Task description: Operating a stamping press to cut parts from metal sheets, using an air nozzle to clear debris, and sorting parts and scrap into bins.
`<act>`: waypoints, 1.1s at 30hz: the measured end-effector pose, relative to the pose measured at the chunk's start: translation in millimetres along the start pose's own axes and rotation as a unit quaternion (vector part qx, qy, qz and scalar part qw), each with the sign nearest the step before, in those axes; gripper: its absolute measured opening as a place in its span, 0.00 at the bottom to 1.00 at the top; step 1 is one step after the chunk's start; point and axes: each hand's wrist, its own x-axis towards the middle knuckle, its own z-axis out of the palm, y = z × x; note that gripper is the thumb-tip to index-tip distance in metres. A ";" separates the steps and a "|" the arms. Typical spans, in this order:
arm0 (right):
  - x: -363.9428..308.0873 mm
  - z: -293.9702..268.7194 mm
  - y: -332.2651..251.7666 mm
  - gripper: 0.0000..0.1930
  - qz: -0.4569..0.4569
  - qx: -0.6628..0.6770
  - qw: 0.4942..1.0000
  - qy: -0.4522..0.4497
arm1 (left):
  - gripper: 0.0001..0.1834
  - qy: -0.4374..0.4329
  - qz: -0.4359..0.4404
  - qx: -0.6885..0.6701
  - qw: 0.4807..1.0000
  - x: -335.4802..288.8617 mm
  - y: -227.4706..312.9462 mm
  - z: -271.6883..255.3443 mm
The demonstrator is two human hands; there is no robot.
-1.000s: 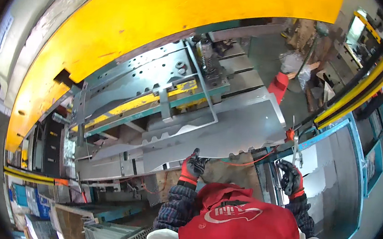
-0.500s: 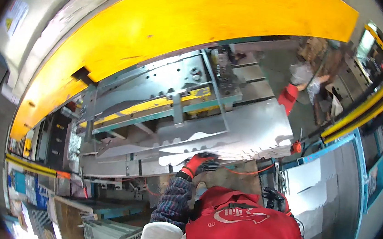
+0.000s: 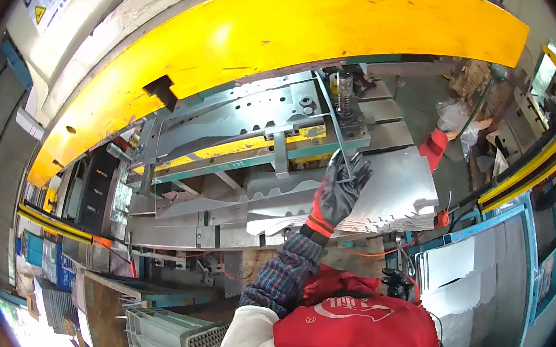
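Note:
My left hand (image 3: 342, 192), in a black and red glove, reaches over a stack of thin metal sheets (image 3: 394, 185) with wavy cut edges. Its fingers are stretched and spread at the lower end of a thin metal rod (image 3: 334, 119); no firm grip on the rod shows. Behind the stack, the press die (image 3: 243, 113) carries a flat plate with holes and a yellow bar. My right hand (image 3: 401, 286), also gloved, is low beside the red apron (image 3: 357, 328). Its fingers are small and partly hidden, so their hold cannot be made out.
A yellow press beam (image 3: 292, 21) arches over the die. At right, a blue-framed bin (image 3: 529, 264) holds flat metal sheets. Yellow-black guard bars (image 3: 537, 158) stand beyond it. Another person's red sleeve (image 3: 433, 148) shows past the stack. A grey crate (image 3: 159, 329) sits lower left.
My left hand has left the front edge of the sheet stack and moved up and right across it to the rod. The right hand stays low by the apron. The view has shifted slightly.

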 end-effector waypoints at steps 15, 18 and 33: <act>-32.8 10.4 -14.7 0.18 0.146 0.165 0.964 0.149 | 0.12 -0.110 0.070 0.122 0.984 147.1 74.3 19.8; -41.2 11.1 -16.0 0.17 0.147 0.242 0.946 0.158 | 0.13 -0.057 -0.037 0.080 0.994 151.9 68.6 12.8; -67.0 -4.9 12.2 0.20 0.083 -0.027 0.986 0.140 | 0.16 -0.177 0.002 0.141 0.974 148.8 95.1 -16.0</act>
